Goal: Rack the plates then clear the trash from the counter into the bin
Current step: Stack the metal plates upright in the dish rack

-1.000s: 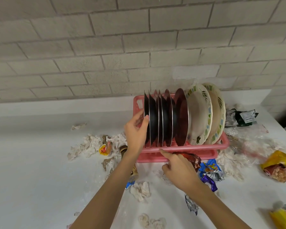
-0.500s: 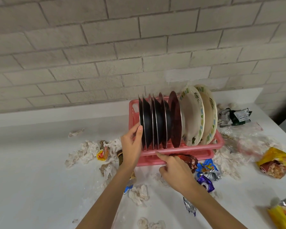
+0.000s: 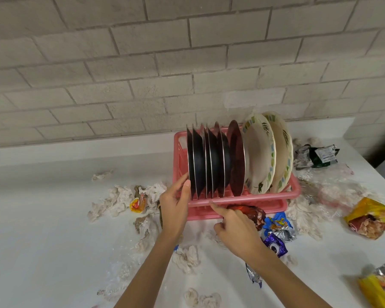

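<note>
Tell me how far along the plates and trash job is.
Done: plates stand in the pink rack. In hand: left hand holds the leftmost dark plate, right hand touches the rack rim. Left: tissues and wrappers litter the counter; no bin in view.

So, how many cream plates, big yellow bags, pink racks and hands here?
Cream leaf-patterned ceramic plates: 2
Big yellow crumpled snack bags: 2
Pink plastic dish rack: 1
Bare hands, left hand and right hand: 2
Total: 7
</note>
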Demonstrator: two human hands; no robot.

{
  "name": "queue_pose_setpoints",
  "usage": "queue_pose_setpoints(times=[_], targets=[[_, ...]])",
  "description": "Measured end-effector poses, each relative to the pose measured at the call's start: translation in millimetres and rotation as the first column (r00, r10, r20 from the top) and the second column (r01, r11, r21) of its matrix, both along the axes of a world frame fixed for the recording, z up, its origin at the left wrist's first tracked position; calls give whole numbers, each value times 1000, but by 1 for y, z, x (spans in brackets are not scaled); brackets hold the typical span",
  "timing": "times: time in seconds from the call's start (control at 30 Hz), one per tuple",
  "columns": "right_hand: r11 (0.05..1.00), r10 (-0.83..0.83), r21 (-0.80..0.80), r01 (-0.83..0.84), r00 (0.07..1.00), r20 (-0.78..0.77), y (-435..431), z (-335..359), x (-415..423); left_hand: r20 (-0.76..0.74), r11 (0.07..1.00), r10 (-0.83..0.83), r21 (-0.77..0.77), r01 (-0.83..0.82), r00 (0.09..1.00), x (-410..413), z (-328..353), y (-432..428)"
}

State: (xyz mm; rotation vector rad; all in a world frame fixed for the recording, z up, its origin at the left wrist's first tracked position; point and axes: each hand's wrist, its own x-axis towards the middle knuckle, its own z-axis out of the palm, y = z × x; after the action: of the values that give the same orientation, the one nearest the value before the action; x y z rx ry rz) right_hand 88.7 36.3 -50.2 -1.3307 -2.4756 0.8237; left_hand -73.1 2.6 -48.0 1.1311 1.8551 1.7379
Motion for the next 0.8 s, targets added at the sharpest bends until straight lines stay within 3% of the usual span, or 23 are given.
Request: queue_pose_setpoints(times=[0.2, 0.3, 0.4, 0.47, 0.6, 0.8], targets=[[997, 26, -65, -29, 998, -53, -2, 3, 1, 0, 1000, 12, -18, -12, 1000, -10, -14, -23], [994, 8, -106, -29, 982, -189, 3, 7, 12, -196, 995, -46, -96, 27, 980, -22, -18, -31], [989, -124, -108, 97, 951, -284, 16, 9, 40, -456, 983, -127, -176, 51, 881, -35, -15, -33], [977, -206, -130, 170, 910, -359, 26, 11, 64, -521, 975, -152, -217, 42, 840, -44, -15, -33], [930, -347, -31, 366, 847, -403, 46, 14, 111, -527, 923, -233, -384, 15, 817, -50, -17, -31], [888, -434, 21, 459, 855, -284, 57, -7, 144, -429, 923, -261, -373, 93, 865, -55, -20, -30]])
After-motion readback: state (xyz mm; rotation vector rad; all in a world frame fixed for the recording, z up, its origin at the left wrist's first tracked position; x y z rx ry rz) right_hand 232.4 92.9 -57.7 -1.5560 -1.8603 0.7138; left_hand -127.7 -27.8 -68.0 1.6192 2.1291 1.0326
